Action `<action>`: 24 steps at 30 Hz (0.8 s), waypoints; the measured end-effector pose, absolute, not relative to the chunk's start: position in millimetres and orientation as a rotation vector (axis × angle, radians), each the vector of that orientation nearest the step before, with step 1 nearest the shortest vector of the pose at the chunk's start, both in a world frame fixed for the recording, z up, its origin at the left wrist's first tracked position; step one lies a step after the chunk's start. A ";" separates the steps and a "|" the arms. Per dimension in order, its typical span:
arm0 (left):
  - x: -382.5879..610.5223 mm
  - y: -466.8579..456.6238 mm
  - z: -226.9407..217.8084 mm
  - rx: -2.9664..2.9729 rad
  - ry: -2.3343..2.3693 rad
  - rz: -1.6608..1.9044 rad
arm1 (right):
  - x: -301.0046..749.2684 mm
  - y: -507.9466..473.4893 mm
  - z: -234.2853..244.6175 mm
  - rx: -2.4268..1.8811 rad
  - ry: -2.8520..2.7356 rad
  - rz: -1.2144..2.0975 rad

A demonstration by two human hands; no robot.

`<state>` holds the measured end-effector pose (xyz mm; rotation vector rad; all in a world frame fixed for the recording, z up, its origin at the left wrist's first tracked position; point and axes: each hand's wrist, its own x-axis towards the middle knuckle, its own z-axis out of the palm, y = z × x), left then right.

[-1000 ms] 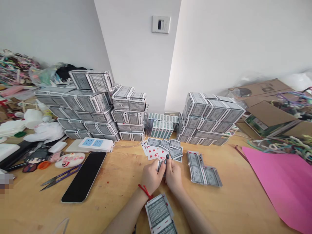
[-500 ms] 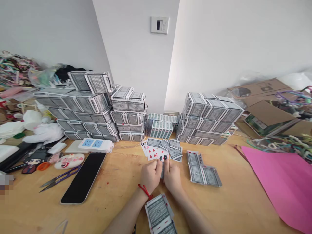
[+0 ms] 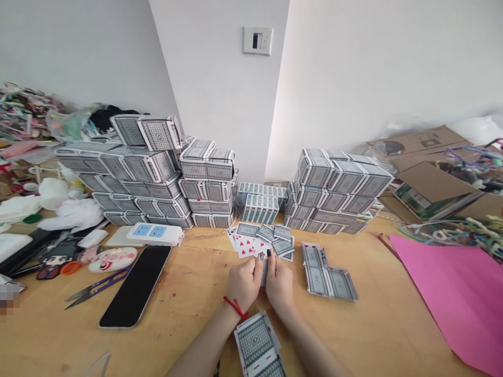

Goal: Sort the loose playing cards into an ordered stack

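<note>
My left hand (image 3: 244, 280) and my right hand (image 3: 280, 283) are side by side over the table, thumbs on top and fingers curled under. Between them they grip a playing card (image 3: 264, 272) with a patterned grey back; most of it is hidden. Just beyond the thumbs lie loose playing cards (image 3: 251, 245), some face up with red hearts, others face down. To the right of my right hand rests a joined piece of folded cards (image 3: 328, 275). Another piece made of cards (image 3: 257, 340) lies between my forearms.
Stacked blocks built of cards stand at the back left (image 3: 137, 173) and back right (image 3: 340, 191), with small card boxes (image 3: 260, 207) between them. A phone (image 3: 135, 288), thread snips (image 3: 98, 287) and a power strip (image 3: 155, 233) lie left. Pink paper (image 3: 451, 298) covers the right side.
Both hands have shifted very slightly to the right, still gripping the card. The things on the table stay where they were.
</note>
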<state>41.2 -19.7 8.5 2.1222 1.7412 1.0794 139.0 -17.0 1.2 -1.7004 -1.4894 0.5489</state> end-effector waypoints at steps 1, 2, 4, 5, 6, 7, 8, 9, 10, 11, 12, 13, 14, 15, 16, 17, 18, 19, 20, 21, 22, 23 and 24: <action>40.3 -20.1 8.6 2.135 1.728 1.086 | 138.7 -17.4 0.6 -1.694 -1.491 0.551; 39.1 -20.4 8.9 2.140 1.715 1.086 | 139.0 -17.7 0.0 -1.687 -1.494 0.556; 36.4 -20.5 9.6 2.123 1.700 1.067 | 141.0 -17.3 -1.3 -1.680 -1.490 0.560; 35.3 -20.3 10.0 2.110 1.693 1.046 | 142.5 -16.7 -1.6 -1.683 -1.475 0.558; 34.6 -20.0 10.3 2.103 1.686 1.021 | 144.1 -15.7 -1.7 -1.689 -1.456 0.554; 34.4 -19.7 10.5 2.102 1.680 0.993 | 145.7 -14.6 -1.6 -1.694 -1.437 0.544; 34.7 -19.4 10.5 2.112 1.674 0.964 | 147.1 -13.5 -1.3 -1.700 -1.421 0.526; 35.4 -19.0 10.3 2.129 1.672 0.939 | 148.1 -12.3 -0.9 -1.705 -1.414 0.506; 36.4 -18.7 9.9 2.146 1.674 0.923 | 148.9 -11.4 -0.4 -1.708 -1.414 0.489; 37.7 -18.5 9.5 2.159 1.682 0.917 | 149.4 -10.7 0.1 -1.710 -1.421 0.475; 38.9 -18.3 9.0 2.160 1.692 0.923 | 149.5 -10.2 0.5 -1.711 -1.430 0.465; 39.9 -18.2 8.4 2.156 1.699 0.933 | 149.4 -10.1 0.9 -1.713 -1.438 0.459; 40.6 -18.0 7.9 2.145 1.704 0.945 | 149.2 -10.3 1.2 -1.716 -1.443 0.462; 40.9 -17.8 7.4 2.131 1.702 0.956 | 148.8 -10.6 1.4 -1.715 -1.446 0.472; 40.6 -17.5 7.1 2.115 1.697 0.966 | 148.4 -11.0 1.7 -1.707 -1.448 0.486; 39.9 -17.1 6.9 2.096 1.692 0.975 | 148.0 -11.4 1.9 -1.692 -1.452 0.503; 38.9 -16.8 6.9 2.074 1.687 0.983 | 147.7 -11.7 2.2 -1.676 -1.452 0.518; 37.8 -16.7 7.2 2.046 1.686 0.992 | 147.6 -11.9 2.6 -1.663 -1.446 0.530; 36.7 -16.7 7.8 2.014 1.681 0.997 | 147.8 -11.9 3.0 -1.655 -1.433 0.534; 35.9 -17.0 8.8 1.983 1.666 0.996 | 148.2 -11.8 3.5 -1.656 -1.407 0.528; 35.5 -17.5 9.9 1.956 1.637 0.988 | 148.9 -11.5 3.9 -1.664 -1.370 0.518; 35.5 -18.3 11.3 1.939 1.592 0.970 | 149.9 -11.1 4.3 -1.672 -1.326 0.507; 35.8 -19.1 12.7 1.930 1.533 0.948 | 151.1 -10.7 4.5 -1.673 -1.282 0.499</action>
